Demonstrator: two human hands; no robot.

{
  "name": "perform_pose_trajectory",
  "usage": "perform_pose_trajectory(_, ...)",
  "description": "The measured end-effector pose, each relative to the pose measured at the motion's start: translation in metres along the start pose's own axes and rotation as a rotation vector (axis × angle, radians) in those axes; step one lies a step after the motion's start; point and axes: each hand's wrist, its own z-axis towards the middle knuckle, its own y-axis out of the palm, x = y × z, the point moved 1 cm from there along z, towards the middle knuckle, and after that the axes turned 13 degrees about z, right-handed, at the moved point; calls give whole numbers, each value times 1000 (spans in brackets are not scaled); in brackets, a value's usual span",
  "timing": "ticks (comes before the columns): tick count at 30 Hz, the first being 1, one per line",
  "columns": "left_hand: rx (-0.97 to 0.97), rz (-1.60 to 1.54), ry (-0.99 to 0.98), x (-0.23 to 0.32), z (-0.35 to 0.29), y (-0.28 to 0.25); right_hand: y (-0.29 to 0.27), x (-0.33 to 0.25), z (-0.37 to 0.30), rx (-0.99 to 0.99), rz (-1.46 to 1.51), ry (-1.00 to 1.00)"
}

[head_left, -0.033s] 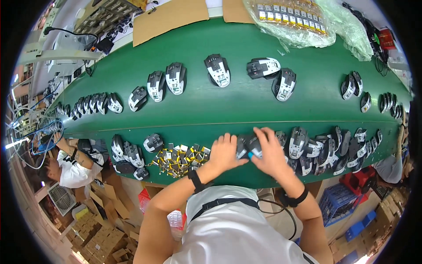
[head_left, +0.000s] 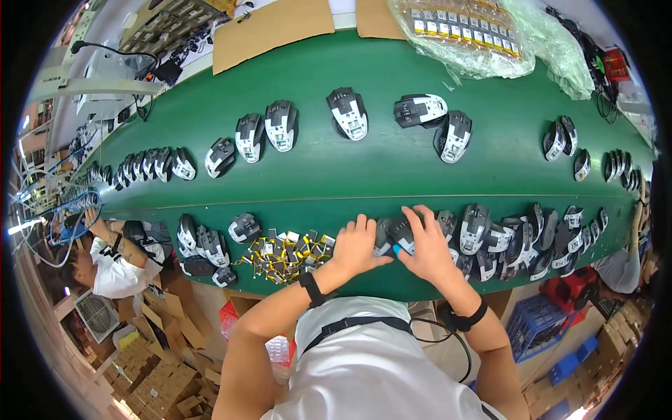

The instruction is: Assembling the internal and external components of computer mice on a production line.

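Over the near strip of the green bench, both my hands grip a dark and grey computer mouse (head_left: 402,232). My left hand (head_left: 355,245) closes on its left side, beside a grey part (head_left: 382,238). Whether that part is joined to the mouse I cannot tell. My right hand (head_left: 425,246) wraps its right side, with a blue cover on the thumb. The palms hide much of it. Left of my left hand lies a heap of small silver and black battery packs (head_left: 285,256) with yellow ends. Several mice (head_left: 474,227) crowd beside my right hand.
More black and white mice (head_left: 348,113) stand in a loose row on the far green strip (head_left: 308,175). A clear bag of battery packs (head_left: 465,31) and a cardboard sheet (head_left: 273,31) lie at the back. Another person (head_left: 126,262) sits at left. Blue crates (head_left: 539,325) stand below right.
My right hand has shifted slightly left and tilted on the mouse, whose dark top shows more between my hands. My left hand stays almost in place.
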Motion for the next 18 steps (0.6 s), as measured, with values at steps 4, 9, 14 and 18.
perform_pose_trajectory(4, -283, -186, 57, -31, 31, -34, -10, 1, 8, -118, 24, 48)
perform_pose_trajectory(9, 653, 13, -308, -87, 133, -108, -77, 2, 80, 126, -90, 58)
perform_pose_trajectory(14, 350, -48, -468, -69, 199, -88, -90, 68, 160, 570, -185, 331)
perform_pose_trajectory(18, 509, -10, -360, -58, 191, -54, -60, 79, 151, 559, -142, 219)
